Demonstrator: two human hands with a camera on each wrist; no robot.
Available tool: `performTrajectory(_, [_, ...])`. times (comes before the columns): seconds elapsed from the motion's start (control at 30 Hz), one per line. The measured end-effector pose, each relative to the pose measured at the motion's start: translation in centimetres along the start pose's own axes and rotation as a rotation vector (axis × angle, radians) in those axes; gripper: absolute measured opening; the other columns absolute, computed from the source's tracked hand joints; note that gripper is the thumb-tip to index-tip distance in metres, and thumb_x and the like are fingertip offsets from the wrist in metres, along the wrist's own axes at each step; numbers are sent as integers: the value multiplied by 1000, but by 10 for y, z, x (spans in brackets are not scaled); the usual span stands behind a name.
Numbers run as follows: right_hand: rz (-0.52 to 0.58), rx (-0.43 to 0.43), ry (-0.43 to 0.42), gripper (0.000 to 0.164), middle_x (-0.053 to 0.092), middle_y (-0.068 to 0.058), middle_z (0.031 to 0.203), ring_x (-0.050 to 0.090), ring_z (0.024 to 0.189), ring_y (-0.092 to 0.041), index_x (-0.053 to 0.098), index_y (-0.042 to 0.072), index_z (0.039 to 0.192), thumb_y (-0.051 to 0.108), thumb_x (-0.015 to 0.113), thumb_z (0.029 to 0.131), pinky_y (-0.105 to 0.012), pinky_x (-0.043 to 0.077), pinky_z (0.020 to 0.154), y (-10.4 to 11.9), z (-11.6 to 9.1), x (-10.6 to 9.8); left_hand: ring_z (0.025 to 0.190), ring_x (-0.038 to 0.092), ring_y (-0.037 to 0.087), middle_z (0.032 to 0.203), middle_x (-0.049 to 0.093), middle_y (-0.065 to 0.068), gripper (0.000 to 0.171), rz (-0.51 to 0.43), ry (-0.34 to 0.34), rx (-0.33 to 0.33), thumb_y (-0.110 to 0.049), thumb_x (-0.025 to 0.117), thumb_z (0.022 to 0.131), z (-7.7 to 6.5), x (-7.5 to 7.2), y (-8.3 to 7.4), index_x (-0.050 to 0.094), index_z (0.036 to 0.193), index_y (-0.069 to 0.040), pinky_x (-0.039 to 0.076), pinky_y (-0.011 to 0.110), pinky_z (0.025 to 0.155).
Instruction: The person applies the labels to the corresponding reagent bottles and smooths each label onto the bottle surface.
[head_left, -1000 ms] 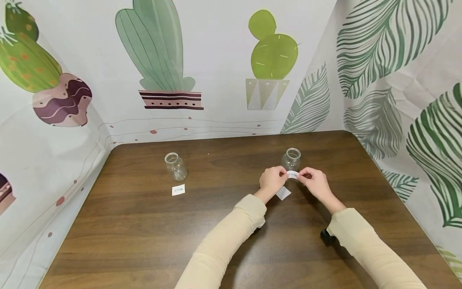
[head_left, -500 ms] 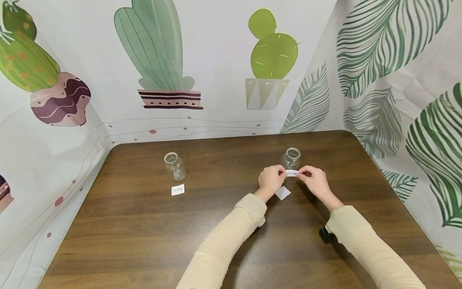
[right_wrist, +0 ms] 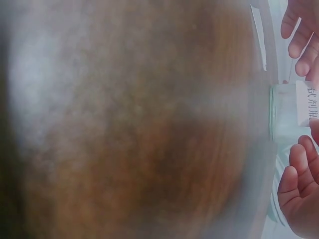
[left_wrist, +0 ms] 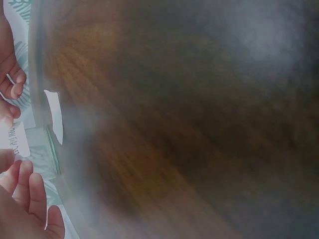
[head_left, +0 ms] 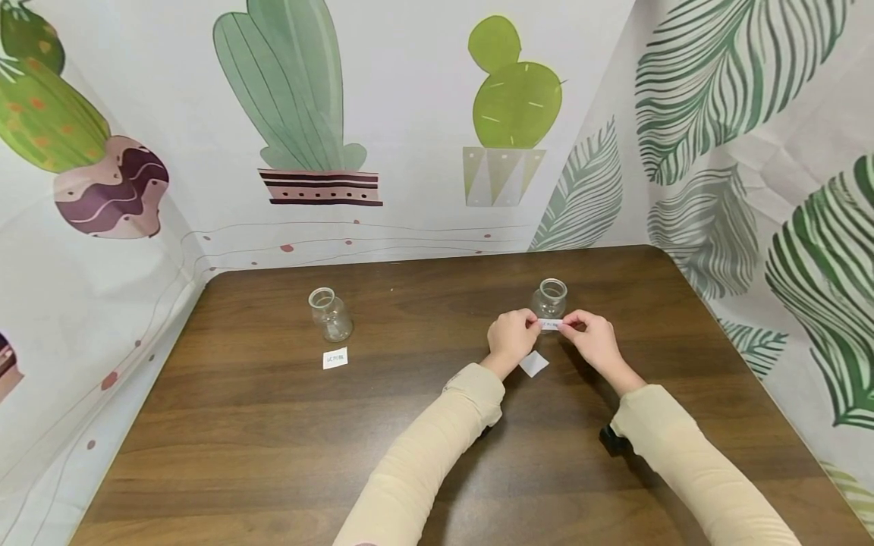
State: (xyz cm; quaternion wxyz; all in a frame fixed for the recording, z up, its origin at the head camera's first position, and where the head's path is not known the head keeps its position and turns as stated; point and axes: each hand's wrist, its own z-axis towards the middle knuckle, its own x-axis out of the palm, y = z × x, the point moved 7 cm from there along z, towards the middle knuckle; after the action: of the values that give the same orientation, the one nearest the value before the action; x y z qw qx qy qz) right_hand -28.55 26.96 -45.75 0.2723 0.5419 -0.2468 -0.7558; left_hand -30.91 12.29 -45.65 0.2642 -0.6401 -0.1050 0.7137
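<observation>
Nudged farther off, the white rectangular label [head_left: 549,324] pinched by left hand [head_left: 512,338] and right hand [head_left: 596,343] should meet the right clear-glass jar [head_left: 548,305] level.

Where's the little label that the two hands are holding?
In the head view, the label is right of centre, pinched between the left hand and right hand, in front of the jar on that side.

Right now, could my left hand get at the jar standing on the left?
Probably yes: nothing stands between the left hand and the left jar, though that hand pinches a label and would likely need to let go first.
</observation>
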Motion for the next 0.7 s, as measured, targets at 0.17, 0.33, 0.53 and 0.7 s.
performTrajectory(0.17, [10, 18, 4, 7, 65, -11, 72, 48, 59, 1, 64, 3, 76, 9, 66, 76, -19, 39, 57, -2, 1, 2, 66, 61, 10, 74, 66, -12, 13, -15, -4, -11, -37, 59, 81, 0, 0, 0, 68, 84, -28, 36, 22, 48])
performTrajectory(0.33, [44, 24, 25, 7, 63, -10, 68, 46, 57, 1, 63, 2, 77, 9, 65, 77, -18, 39, 54, -2, 0, 2, 63, 60, 10, 71, 65, -12, 14, -22, -19, -12, -38, 59, 80, 0, -1, 1, 68, 81, -27, 34, 22, 47])
performTrajectory(0.53, [86, 32, 59, 6, 58, -7, 62, 44, 50, 1, 62, 1, 79, 7, 63, 77, -19, 39, 48, -3, 0, 4, 63, 60, 9, 71, 65, -12, 14, -15, -35, -11, -38, 59, 80, 0, -3, 1, 68, 81, -27, 35, 21, 46])
performTrajectory(0.7, [98, 28, 59, 6, 58, -7, 64, 45, 49, 1, 62, 1, 80, 6, 63, 77, -18, 39, 48, -3, 0, 5, 64, 61, 9, 72, 66, -12, 15, -11, -38, -16, -38, 59, 80, 0, -4, 1, 69, 81, -27, 36, 22, 48])
